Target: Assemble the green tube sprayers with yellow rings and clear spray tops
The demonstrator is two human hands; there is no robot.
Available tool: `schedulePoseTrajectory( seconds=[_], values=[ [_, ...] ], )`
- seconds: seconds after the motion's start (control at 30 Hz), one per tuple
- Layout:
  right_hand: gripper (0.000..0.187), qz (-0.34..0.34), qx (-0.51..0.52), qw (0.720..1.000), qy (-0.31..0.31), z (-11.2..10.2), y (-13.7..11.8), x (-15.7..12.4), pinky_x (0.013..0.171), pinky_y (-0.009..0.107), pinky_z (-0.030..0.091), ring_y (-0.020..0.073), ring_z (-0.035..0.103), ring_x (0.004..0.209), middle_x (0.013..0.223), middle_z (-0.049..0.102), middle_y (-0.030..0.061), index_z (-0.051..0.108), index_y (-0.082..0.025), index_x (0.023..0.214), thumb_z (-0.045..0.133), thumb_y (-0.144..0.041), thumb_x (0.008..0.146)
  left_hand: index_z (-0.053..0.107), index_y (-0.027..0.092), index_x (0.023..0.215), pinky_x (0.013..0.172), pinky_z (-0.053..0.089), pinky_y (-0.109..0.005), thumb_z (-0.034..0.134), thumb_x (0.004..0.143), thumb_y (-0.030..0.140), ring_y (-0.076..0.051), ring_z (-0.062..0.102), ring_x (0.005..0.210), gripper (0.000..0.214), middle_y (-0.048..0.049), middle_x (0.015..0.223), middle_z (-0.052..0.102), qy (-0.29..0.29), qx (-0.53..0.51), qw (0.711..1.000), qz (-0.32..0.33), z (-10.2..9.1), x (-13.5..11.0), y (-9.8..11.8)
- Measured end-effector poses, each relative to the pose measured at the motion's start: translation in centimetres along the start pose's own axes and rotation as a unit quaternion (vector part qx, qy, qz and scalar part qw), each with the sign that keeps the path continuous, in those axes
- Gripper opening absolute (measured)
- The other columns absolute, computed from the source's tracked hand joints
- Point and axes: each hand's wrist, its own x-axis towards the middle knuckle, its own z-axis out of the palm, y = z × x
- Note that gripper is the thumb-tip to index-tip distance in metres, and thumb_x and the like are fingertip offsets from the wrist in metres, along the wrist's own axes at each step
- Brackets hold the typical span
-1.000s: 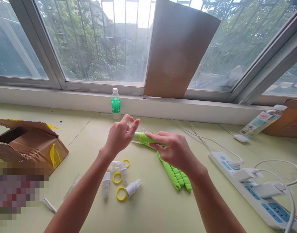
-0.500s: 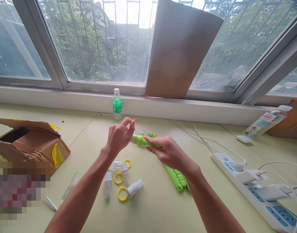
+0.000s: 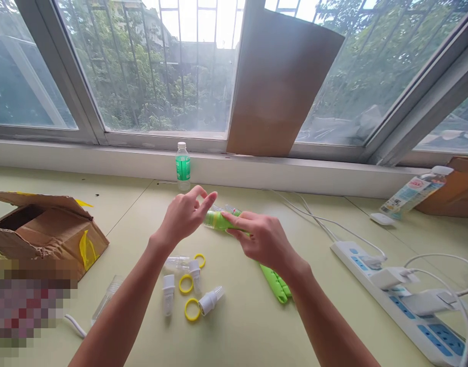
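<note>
My right hand (image 3: 262, 237) is closed round a green tube (image 3: 217, 220) with a clear end, held slanting above the table. My left hand (image 3: 184, 214) is curled at the tube's clear left end, thumb raised; its fingertips are partly hidden. Just behind lie more clear and green tubes (image 3: 233, 209), partly covered by my hands. Green ribbed pieces (image 3: 276, 285) rest under my right forearm. Nearer me are white plastic fittings with clear ribbed ends (image 3: 168, 294), (image 3: 210, 302), several yellow rings (image 3: 192, 310) and a clear threaded tube (image 3: 176, 262).
An open cardboard box (image 3: 66, 229) stands at left, near another clear tube (image 3: 107, 298). A green-labelled bottle (image 3: 183, 168) stands by the sill. At right are a power strip (image 3: 390, 290) with plugs and cables, a white mouse-like object (image 3: 382, 219) and a tilted bottle (image 3: 415, 193).
My left thumb has shifted slightly right over the tube's clear end. The right hand keeps its grip, and the view has moved a little.
</note>
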Motion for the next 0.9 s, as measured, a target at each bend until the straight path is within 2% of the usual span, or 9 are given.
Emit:
schedulePoseTrajectory(
  seconds=[0.07,0.17,0.33,0.47,0.6,0.67,0.8,0.83,0.9],
  values=[
    [0.037,-0.057,-0.135,0.988,0.046,0.2,-0.6,-0.1,0.053,0.028,0.023,0.0140,0.044,0.058,0.072,0.062,0.0038,0.065,-0.029,0.126,0.050,-0.024,0.093,0.052,0.021,0.071,0.044,0.029,-0.022,0.035,0.095,0.053,-0.012,0.048,0.039,0.044,0.0045,0.045,0.049,-0.035,-0.015,0.998,-0.047,-0.3,0.1,0.2],
    [0.038,-0.081,-0.187,0.978,0.053,0.6,-0.9,-0.1,0.052,0.028,0.021,0.0137,0.044,0.056,0.070,0.061,0.0036,0.061,-0.028,0.131,0.047,-0.025,0.095,0.051,0.021,0.069,0.045,0.025,-0.023,0.035,0.095,0.049,-0.013,0.044,0.038,0.041,0.0042,0.043,0.047,0.041,0.027,0.996,-0.079,0.0,0.2,0.3],
    [0.039,-0.029,-0.032,0.999,-0.008,1.1,-0.4,0.0,0.060,0.025,0.037,0.0145,0.054,0.063,0.078,0.069,0.0046,0.060,-0.022,0.131,0.051,-0.026,0.094,0.055,0.021,0.079,0.046,0.020,-0.024,0.035,0.096,0.038,-0.013,0.040,0.035,0.031,0.0047,0.040,0.048,0.129,0.112,0.985,-0.010,1.1,-0.1,-0.3],
    [0.042,0.018,0.121,0.991,-0.051,1.3,0.0,0.1,0.067,0.030,0.045,0.0190,0.058,0.070,0.087,0.075,0.0075,0.059,-0.018,0.131,0.055,-0.029,0.091,0.056,0.020,0.081,0.045,0.020,-0.022,0.038,0.094,0.035,-0.011,0.042,0.034,0.027,0.0049,0.041,0.052,0.169,0.129,0.976,0.051,1.6,-0.3,-1.0],
    [0.044,0.077,0.282,0.951,-0.102,1.2,0.4,0.2,0.065,0.032,0.047,0.0215,0.061,0.075,0.098,0.074,0.0090,0.062,-0.021,0.128,0.059,-0.038,0.088,0.053,0.020,0.075,0.042,0.022,-0.021,0.045,0.089,0.027,-0.008,0.042,0.032,0.018,0.0074,0.038,0.047,0.237,0.120,0.951,0.160,1.6,-0.5,-1.4],
    [0.046,0.109,0.345,0.923,-0.134,1.1,0.9,0.3,0.057,0.028,0.043,0.0169,0.055,0.063,0.081,0.072,0.0056,0.064,-0.020,0.126,0.062,-0.042,0.086,0.050,0.020,0.073,0.042,0.024,-0.021,0.048,0.086,0.023,-0.007,0.042,0.033,0.014,0.0081,0.038,0.046,0.268,0.100,0.931,0.226,1.6,-0.6,-1.4],
    [0.057,0.157,0.455,0.851,-0.212,0.8,1.9,0.4,0.044,0.021,0.026,0.0062,0.029,0.045,0.053,0.046,-0.0056,0.059,-0.015,0.131,0.066,-0.044,0.083,0.049,0.020,0.073,0.044,0.029,-0.022,0.052,0.083,0.023,-0.008,0.043,0.035,0.011,0.0067,0.043,0.051,0.301,0.071,0.898,0.312,1.8,-0.8,-1.2],
    [0.058,0.163,0.462,0.843,-0.221,0.7,2.1,0.4,0.043,0.021,0.024,0.0056,0.027,0.045,0.053,0.043,-0.0062,0.058,-0.014,0.132,0.066,-0.044,0.083,0.049,0.020,0.074,0.045,0.030,-0.022,0.052,0.083,0.024,-0.008,0.043,0.036,0.010,0.0065,0.043,0.051,0.301,0.071,0.897,0.315,2.0,-0.9,-1.1],
    [0.058,0.169,0.434,0.859,-0.215,0.4,2.3,0.5,0.043,0.021,0.026,0.0062,0.029,0.045,0.055,0.047,-0.0050,0.058,-0.016,0.133,0.066,-0.045,0.083,0.051,0.020,0.077,0.045,0.030,-0.022,0.051,0.085,0.025,-0.009,0.045,0.037,0.010,0.0065,0.044,0.051,0.286,0.081,0.910,0.290,2.2,-0.8,-0.9]
  ],
)
